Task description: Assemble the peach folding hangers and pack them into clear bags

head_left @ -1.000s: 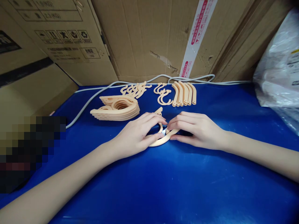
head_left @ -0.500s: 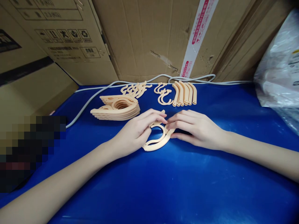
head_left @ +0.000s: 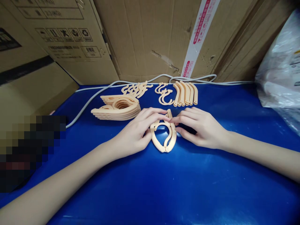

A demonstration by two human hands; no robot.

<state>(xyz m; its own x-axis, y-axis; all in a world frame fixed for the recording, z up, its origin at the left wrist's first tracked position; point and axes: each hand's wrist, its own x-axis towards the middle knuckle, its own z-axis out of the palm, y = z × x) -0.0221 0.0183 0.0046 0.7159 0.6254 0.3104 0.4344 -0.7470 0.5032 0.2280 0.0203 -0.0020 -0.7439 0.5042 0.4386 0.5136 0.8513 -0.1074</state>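
Note:
A cream plastic folding hanger [head_left: 172, 142] lies on the blue table, its arms folded into a teardrop loop with a hook curled inside. My left hand [head_left: 137, 129] grips its left side, fingers reaching over the top and thumb at the left edge. From the right, my right hand [head_left: 199, 126] holds the other arm between fingers and thumb. The fingertips of both hands meet over the hanger's upper part and hide some of it. Just behind my left hand sits a stack of folded hangers [head_left: 117, 115].
Loose hooks [head_left: 136, 89] lie at the back, with more hooks [head_left: 165, 97] beside several curved hanger arms [head_left: 185, 93]. A white cable [head_left: 86, 106] runs along the back and left. Cardboard boxes [head_left: 150, 37] wall the rear; a clear plastic bag [head_left: 278, 68] stands right.
The hanger has turned to point toward me, and its two arms now lie close together in a loop. My hands have shifted slightly with it.

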